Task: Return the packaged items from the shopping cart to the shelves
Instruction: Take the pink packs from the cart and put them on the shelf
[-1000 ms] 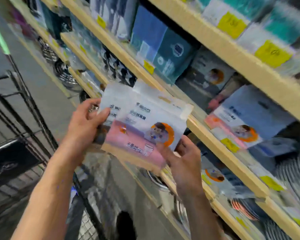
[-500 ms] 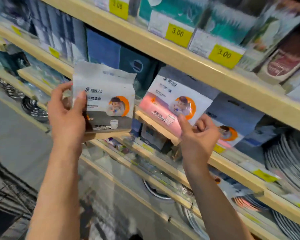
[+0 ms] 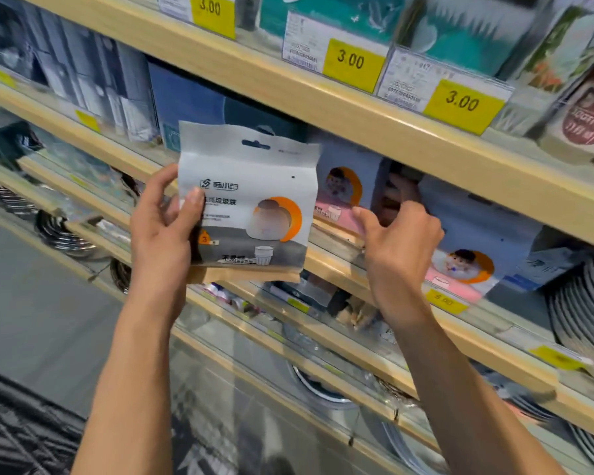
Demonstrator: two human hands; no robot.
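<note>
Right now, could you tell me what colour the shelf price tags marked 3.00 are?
Yellow price tags, clearest in the head view.

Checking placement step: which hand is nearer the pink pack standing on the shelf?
Right. The right hand is at the pink pack, fingers by its right edge. The left hand is off to its left, holding the grey pack.

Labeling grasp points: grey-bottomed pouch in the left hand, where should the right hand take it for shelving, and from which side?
Judging by its pose, pinch the right edge of the grey-bottomed pouch, coming from the right. It is flat and upright, facing the camera; the left hand grips its left edge, thumb over the front. The right edge is bare and nearest the right hand, now at the pink-bottomed pouch on the shelf.
</note>
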